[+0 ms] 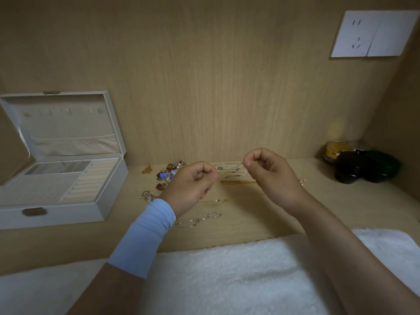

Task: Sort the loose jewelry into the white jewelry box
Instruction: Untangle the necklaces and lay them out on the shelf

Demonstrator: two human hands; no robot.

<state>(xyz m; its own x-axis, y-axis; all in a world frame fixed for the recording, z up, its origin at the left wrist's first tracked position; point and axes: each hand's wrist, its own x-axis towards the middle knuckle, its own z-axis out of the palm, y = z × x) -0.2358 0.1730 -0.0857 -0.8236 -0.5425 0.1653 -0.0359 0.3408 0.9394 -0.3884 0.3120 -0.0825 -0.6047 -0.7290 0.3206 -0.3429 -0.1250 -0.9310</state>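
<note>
Left hand (193, 183) and right hand (272, 176) pinch mid-frame, on what I cannot tell; a slipped chain could tangle the thin silver necklaces (231, 169) behind.

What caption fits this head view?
Above loose jewelry on a wooden shelf, left hand and right hand pinch what seems a fine chain; the white box stands open at left.

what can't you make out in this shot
Head view: whatever the left hand and right hand pinch, if anything, is too thin to see.
Head view: the left hand hides part of the loose jewelry pile.
Head view: the white jewelry box is cut off by the left edge; its compartments are blurred.
</note>
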